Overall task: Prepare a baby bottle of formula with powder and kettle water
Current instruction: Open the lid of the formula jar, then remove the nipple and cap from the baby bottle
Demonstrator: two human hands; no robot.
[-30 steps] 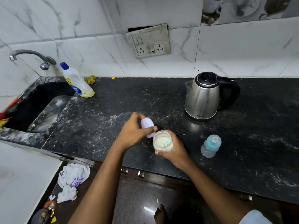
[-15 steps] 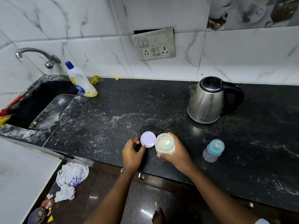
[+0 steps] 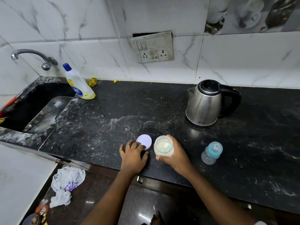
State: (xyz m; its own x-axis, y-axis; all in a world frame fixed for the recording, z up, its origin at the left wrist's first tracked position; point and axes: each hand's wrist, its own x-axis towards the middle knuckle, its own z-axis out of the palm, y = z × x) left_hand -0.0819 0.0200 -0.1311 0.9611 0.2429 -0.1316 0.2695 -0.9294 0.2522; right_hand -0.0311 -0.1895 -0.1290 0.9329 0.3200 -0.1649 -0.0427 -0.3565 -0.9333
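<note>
An open clear jar of pale formula powder (image 3: 163, 146), with a small light-blue scoop inside, stands near the front edge of the black counter (image 3: 100, 127). My right hand (image 3: 176, 155) is wrapped around the jar from the right. The jar's lilac lid (image 3: 144, 140) lies flat on the counter just left of it. My left hand (image 3: 132, 155) rests on the counter with its fingertips on the lid's near edge. A small baby bottle with a blue teat top (image 3: 211, 153) stands to the right. A steel kettle with a black handle (image 3: 205, 103) stands behind, lid shut.
A sink (image 3: 32, 109) with a tap (image 3: 30, 56) is sunk into the counter's left end. A white bottle with a blue cap (image 3: 79, 83) stands beside it near the wall. A wall socket plate (image 3: 153, 47) sits above. Crumpled bags (image 3: 66, 184) lie on the floor.
My left hand carried the lilac lid away from the jar, laid it flat on the counter to the left, and now rests its fingers on it. My right hand kept hold of the jar.
</note>
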